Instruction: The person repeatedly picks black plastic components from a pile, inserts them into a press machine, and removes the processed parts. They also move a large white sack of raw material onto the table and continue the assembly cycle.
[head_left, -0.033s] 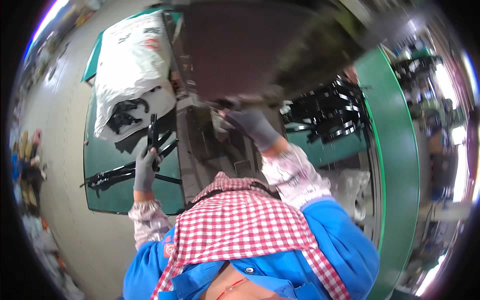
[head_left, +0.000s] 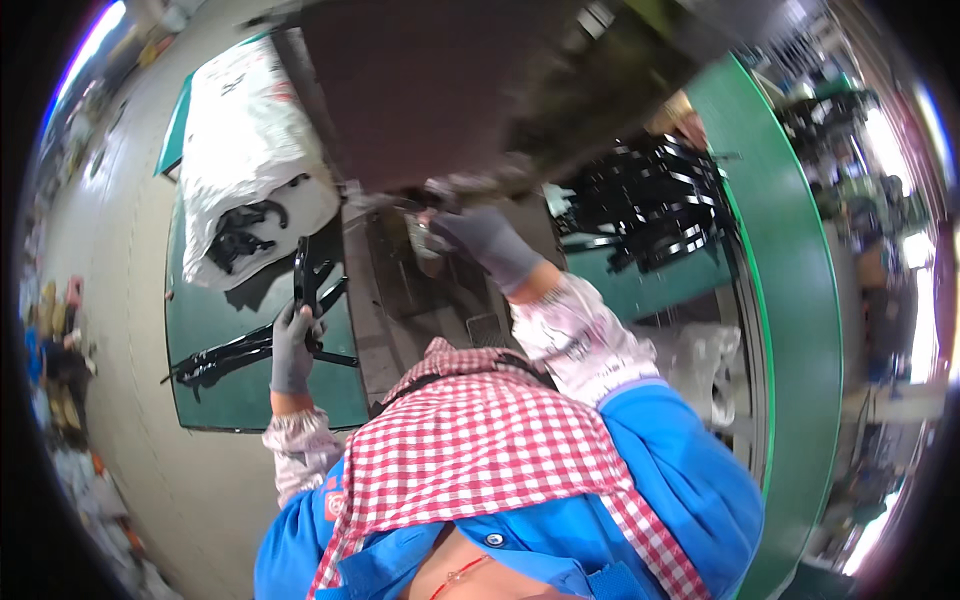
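Observation:
My left hand [head_left: 293,348], in a grey glove, is closed round a glossy black bar-shaped part [head_left: 302,272] that points away from me. Under and beside that hand, more long black parts [head_left: 215,360] lie on the left green tabletop [head_left: 250,400]. My right hand [head_left: 485,243], also gloved, reaches to the lower edge of a large dark machine body [head_left: 430,110]. Its fingertips are smeared and partly hidden there, so whether they grip anything cannot be made out. A small pale blurred object [head_left: 425,250] shows just beside those fingers.
A white woven sack [head_left: 245,130] with black clips [head_left: 245,235] at its mouth lies at the far left. On the right, a heap of black parts [head_left: 650,210] sits beside a green conveyor-like strip [head_left: 800,330], with another person's hand [head_left: 690,130] behind. A clear plastic bag [head_left: 705,370] is nearby.
The whole view has shifted slightly, with the dark machine body now further left in the picture. My left hand keeps its hold on the black bar; my right hand stays by the machine's edge.

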